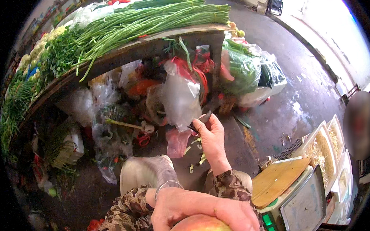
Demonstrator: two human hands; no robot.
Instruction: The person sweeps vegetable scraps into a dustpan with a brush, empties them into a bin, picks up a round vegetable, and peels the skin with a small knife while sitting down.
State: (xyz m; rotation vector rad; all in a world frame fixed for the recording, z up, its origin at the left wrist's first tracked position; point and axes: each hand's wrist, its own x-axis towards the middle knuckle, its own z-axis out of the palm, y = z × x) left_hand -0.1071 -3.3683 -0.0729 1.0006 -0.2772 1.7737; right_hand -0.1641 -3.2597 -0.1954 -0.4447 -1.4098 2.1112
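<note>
My left hand (200, 204), with a metal bangle at its wrist, is closed over a round red-and-yellow fruit (204, 227), perhaps an apple or mango, at the bottom of the view. Farther out, my right hand (211, 137) pinches a small dark, flat object (204, 117), perhaps a blade or peeler; its exact kind cannot be told. Just beyond its fingertips hangs a whitish plastic bag (182, 98), below a red bag (183, 66). A pink plastic bag (177, 143) shows to the left of the right hand.
A wooden stall table (138, 45) bears long green beans (163, 21) and leafy greens. Bagged green vegetables (243, 67) stand beyond its right end. At lower right are a scale with a metal tray (305, 200), a wooden board (280, 181) and tubs of sprouts (319, 153). Scraps lie on the floor.
</note>
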